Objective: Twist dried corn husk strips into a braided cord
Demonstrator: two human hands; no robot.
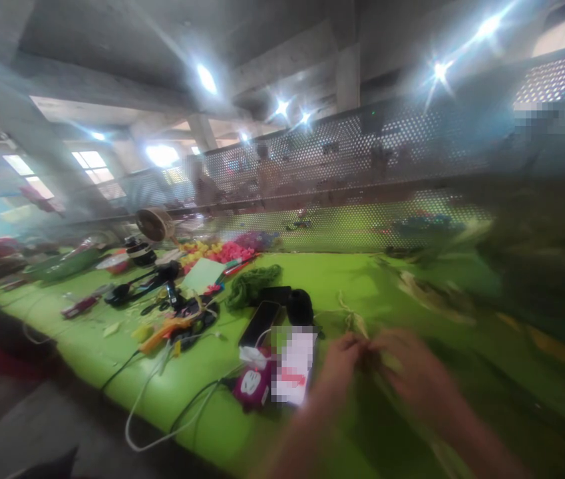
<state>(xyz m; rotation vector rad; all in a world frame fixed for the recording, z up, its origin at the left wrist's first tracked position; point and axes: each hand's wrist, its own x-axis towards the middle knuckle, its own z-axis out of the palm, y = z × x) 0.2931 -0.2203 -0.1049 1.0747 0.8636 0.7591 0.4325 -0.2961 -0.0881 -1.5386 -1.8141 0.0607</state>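
My left hand point(343, 356) and my right hand point(404, 359) are close together over the green table, fingers pinched round a pale yellowish strand, perhaps dried fibre point(355, 320). The strand sticks up past the fingertips, and a length trails down below my right hand. Motion blur hides the exact grip. Left of my left hand lies a phone with a lit screen point(295, 364). Behind it are a dark-screened phone point(260, 324) and a round black object point(300, 308). More pale fibre strips point(434, 298) lie to the right.
An orange glue gun point(166, 332), a maroon power socket point(252, 386) with looping cables, and a green fibrous bundle point(252, 286) occupy the left. Farther back stand pink and yellow pieces point(235, 251) and a small fan point(153, 225). A perforated partition point(332, 166) borders the green table point(342, 269).
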